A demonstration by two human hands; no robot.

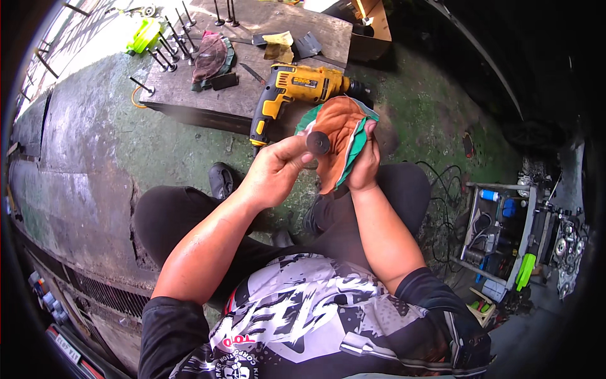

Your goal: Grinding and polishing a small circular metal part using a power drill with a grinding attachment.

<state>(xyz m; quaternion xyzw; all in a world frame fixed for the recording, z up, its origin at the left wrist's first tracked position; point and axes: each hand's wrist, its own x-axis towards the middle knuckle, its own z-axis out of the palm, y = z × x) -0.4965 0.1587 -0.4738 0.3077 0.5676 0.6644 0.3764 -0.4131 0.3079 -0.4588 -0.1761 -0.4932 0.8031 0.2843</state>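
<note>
Between the thumb and fingers of my left hand is an engine valve, its round dark head facing up at me. The valve's stem is mostly hidden behind the hand and cloth. My right hand is closed on an orange and green cloth, which lies right against the valve. Just beyond both hands, a yellow and black power drill rests on its side on a worn wooden bench. Several more engine valves stand heads down at the bench's left side.
On the bench are a dark reddish rag, pieces of sandpaper and a thin blade-like tool. A cardboard box stands behind. To my right are a tool rack, a black cable and metal engine parts.
</note>
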